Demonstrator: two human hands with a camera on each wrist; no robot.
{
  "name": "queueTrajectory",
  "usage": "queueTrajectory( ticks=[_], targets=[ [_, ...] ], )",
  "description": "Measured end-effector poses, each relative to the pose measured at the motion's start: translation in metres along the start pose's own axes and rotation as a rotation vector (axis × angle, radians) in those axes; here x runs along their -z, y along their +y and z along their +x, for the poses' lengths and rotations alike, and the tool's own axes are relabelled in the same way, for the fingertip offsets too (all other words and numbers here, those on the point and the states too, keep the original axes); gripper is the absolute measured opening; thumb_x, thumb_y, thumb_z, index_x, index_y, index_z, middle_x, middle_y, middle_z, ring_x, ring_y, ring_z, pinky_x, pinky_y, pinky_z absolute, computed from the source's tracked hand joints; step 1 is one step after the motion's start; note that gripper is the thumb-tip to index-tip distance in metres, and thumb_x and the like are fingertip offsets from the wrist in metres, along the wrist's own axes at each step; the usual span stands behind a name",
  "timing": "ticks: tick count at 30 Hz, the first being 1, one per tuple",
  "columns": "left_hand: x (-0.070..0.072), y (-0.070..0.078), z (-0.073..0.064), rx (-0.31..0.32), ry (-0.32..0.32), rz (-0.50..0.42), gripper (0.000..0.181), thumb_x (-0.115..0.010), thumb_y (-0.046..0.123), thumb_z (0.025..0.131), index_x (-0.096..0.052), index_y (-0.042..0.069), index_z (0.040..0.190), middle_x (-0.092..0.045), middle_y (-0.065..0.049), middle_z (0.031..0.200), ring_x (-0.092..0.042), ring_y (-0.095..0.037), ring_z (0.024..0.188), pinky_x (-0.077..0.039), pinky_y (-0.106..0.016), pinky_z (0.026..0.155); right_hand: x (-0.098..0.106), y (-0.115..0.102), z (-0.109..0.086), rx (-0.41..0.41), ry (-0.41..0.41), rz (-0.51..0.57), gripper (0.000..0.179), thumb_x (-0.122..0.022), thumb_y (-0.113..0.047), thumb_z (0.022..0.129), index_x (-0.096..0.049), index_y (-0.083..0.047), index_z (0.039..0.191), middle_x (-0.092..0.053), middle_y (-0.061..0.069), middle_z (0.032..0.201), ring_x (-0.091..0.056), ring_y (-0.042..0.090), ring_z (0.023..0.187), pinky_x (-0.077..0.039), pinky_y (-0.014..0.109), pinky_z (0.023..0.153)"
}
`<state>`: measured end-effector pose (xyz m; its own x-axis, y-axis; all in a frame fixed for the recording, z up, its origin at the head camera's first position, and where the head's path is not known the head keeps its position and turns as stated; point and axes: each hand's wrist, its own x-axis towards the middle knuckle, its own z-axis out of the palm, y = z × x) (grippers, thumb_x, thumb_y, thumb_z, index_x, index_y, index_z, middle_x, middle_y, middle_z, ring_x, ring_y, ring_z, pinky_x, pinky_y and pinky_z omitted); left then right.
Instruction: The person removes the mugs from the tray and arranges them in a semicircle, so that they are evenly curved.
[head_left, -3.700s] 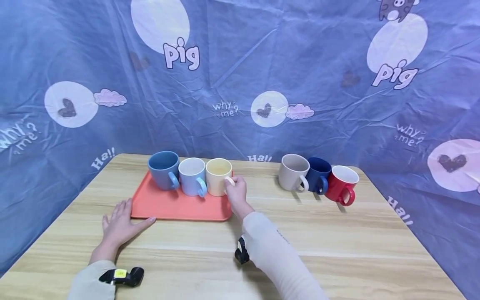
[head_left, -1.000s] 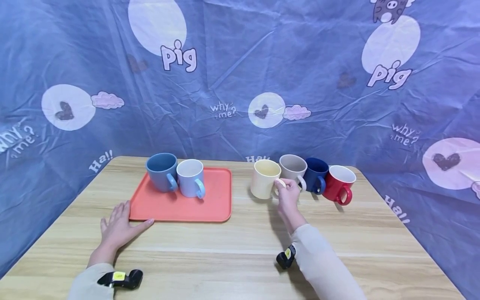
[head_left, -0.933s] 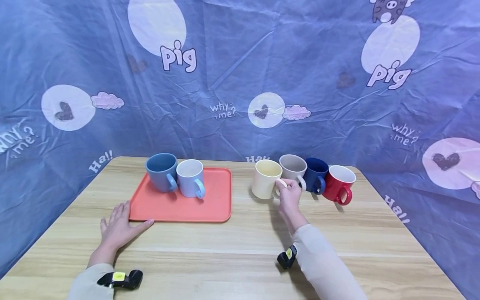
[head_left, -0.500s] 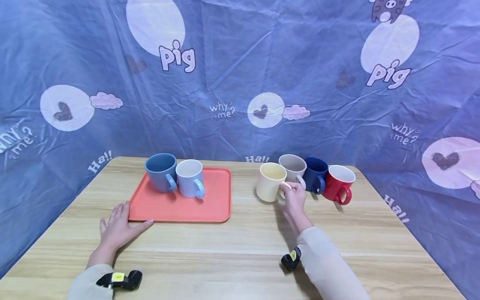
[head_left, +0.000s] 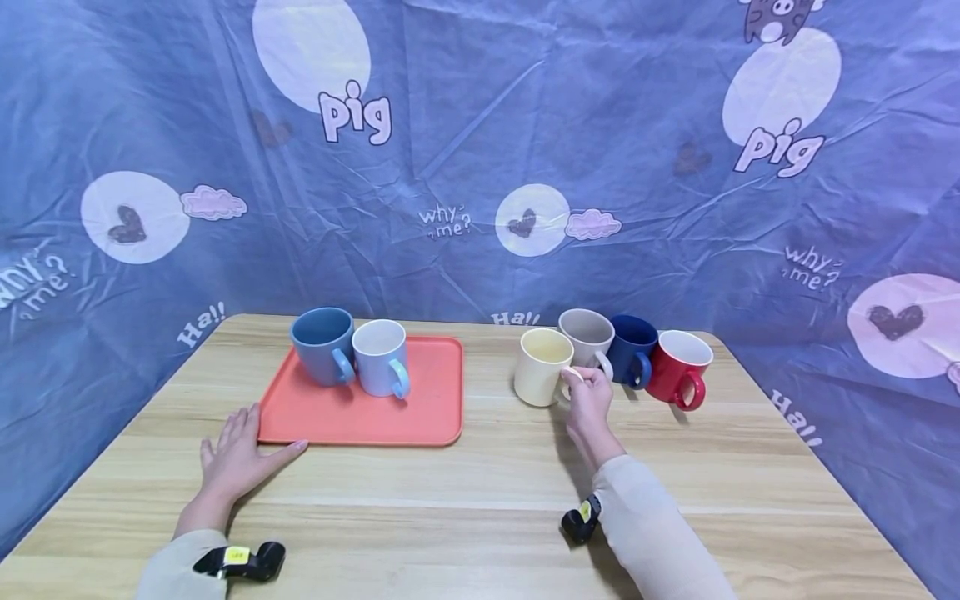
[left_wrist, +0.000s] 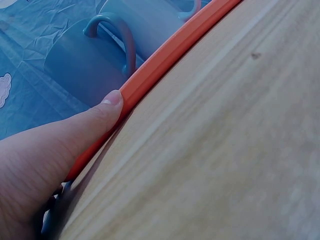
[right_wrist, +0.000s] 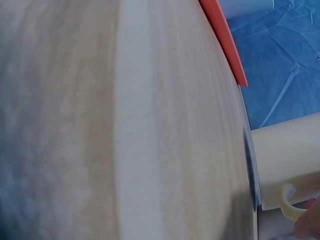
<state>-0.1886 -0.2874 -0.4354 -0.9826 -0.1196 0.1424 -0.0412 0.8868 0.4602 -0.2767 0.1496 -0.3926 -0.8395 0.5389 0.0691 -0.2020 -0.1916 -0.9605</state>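
My right hand (head_left: 590, 407) pinches the handle of a cream mug (head_left: 537, 379), upright close over the table or on it, just left of a grey mug (head_left: 585, 350). In the right wrist view, the mug's side (right_wrist: 290, 150) and curved handle show, with a fingertip at the handle. My left hand (head_left: 234, 460) lies spread at the near left corner of a coral tray (head_left: 360, 422), thumb along its front edge. The left wrist view shows that thumb (left_wrist: 82, 122) against the rim. On the tray stand a dark blue-teal mug (head_left: 318, 360) and a light blue mug (head_left: 377, 369).
Right of the grey mug, in a row, are a navy mug (head_left: 627, 354) and a red mug (head_left: 666, 375). The wooden table (head_left: 420, 508) ends at a blue patterned cloth (head_left: 450, 150) behind and at both sides.
My right hand has carried the cream mug from the tray rightward to beside the grey mug, then slightly further right and nearer to me. The left hand has stayed at the tray's corner.
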Motion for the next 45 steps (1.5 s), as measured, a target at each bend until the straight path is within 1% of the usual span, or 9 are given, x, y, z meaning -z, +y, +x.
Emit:
queueTrajectory(
  ticks=[8,16,22,27,32,38,40,42,45],
  targets=[
    [0.0,0.0,-0.001,0.006,-0.007,0.001,0.107,-0.052,0.064,0.07,-0.009,-0.009,0.134,-0.012,-0.037,0.131,-0.004,-0.049,0.12,0.012,-0.064,0.085,0.0,0.006,0.0,0.02,0.007,-0.002,0.014,-0.057,0.01,0.071,-0.049,-0.001,0.071,-0.048,-0.004,0.06,-0.041,0.004,0.052,-0.035,0.016,0.049],
    [-0.001,0.0,0.001,0.013,-0.01,-0.005,0.107,-0.052,0.064,0.069,-0.009,-0.009,0.134,-0.011,-0.037,0.131,-0.004,-0.049,0.12,0.012,-0.064,0.085,-0.002,0.01,0.0,0.026,0.027,0.003,0.014,-0.058,0.009,0.07,-0.049,-0.002,0.071,-0.048,-0.002,0.064,-0.043,0.004,0.054,-0.039,0.02,0.053],
    [0.001,0.001,0.0,0.006,-0.001,-0.005,0.106,-0.053,0.063,0.07,-0.009,-0.009,0.133,-0.012,-0.037,0.131,-0.004,-0.049,0.12,0.011,-0.064,0.086,-0.003,0.011,0.0,0.032,0.045,0.003,0.015,-0.058,0.01,0.07,-0.049,-0.002,0.07,-0.049,-0.003,0.064,-0.044,0.004,0.055,-0.039,0.019,0.053],
    [0.002,0.002,0.0,0.006,-0.006,-0.006,0.107,-0.053,0.064,0.07,-0.009,-0.01,0.133,-0.012,-0.037,0.131,-0.004,-0.049,0.12,0.011,-0.064,0.086,-0.003,0.012,0.001,0.032,0.048,0.006,0.014,-0.058,0.01,0.07,-0.049,-0.001,0.071,-0.051,-0.002,0.066,-0.047,0.004,0.057,-0.042,0.02,0.056],
    [0.003,0.001,0.0,0.005,-0.003,-0.007,0.106,-0.053,0.063,0.07,-0.01,-0.01,0.133,-0.013,-0.038,0.13,-0.004,-0.049,0.12,0.011,-0.064,0.086,-0.003,0.01,-0.001,0.022,0.038,0.0,0.013,-0.058,0.01,0.072,-0.049,0.0,0.074,-0.053,-0.002,0.066,-0.05,0.004,0.06,-0.043,0.021,0.06],
    [0.003,0.002,0.001,0.008,-0.009,-0.013,0.107,-0.053,0.064,0.069,-0.01,-0.01,0.133,-0.012,-0.038,0.13,-0.003,-0.049,0.12,0.012,-0.064,0.086,-0.002,0.01,-0.003,0.038,0.022,0.018,0.014,-0.058,0.01,0.071,-0.049,-0.001,0.074,-0.052,-0.003,0.064,-0.049,0.005,0.057,-0.042,0.018,0.055],
    [0.004,0.003,0.0,0.008,-0.008,-0.012,0.107,-0.053,0.064,0.069,-0.01,-0.01,0.133,-0.012,-0.038,0.13,-0.004,-0.049,0.12,0.012,-0.064,0.086,0.0,0.012,-0.003,0.044,0.005,0.037,0.015,-0.058,0.009,0.071,-0.049,-0.002,0.076,-0.053,-0.002,0.066,-0.05,0.005,0.058,-0.044,0.018,0.056],
    [0.005,0.003,0.0,0.007,-0.008,-0.012,0.107,-0.053,0.063,0.069,-0.01,-0.011,0.133,-0.013,-0.038,0.13,-0.004,-0.049,0.12,0.011,-0.065,0.086,0.002,0.016,-0.001,0.049,-0.012,0.055,0.016,-0.058,0.008,0.071,-0.049,-0.003,0.079,-0.054,0.0,0.069,-0.052,0.005,0.061,-0.045,0.018,0.059],
    [0.005,0.003,-0.001,0.003,-0.006,-0.009,0.106,-0.053,0.063,0.069,-0.011,-0.011,0.133,-0.013,-0.038,0.13,-0.005,-0.049,0.12,0.01,-0.065,0.085,0.007,0.031,0.009,0.06,-0.027,0.035,0.02,-0.063,0.002,0.071,-0.051,-0.006,0.085,-0.053,0.0,0.077,-0.052,0.005,0.068,-0.045,0.015,0.062]
  ],
)
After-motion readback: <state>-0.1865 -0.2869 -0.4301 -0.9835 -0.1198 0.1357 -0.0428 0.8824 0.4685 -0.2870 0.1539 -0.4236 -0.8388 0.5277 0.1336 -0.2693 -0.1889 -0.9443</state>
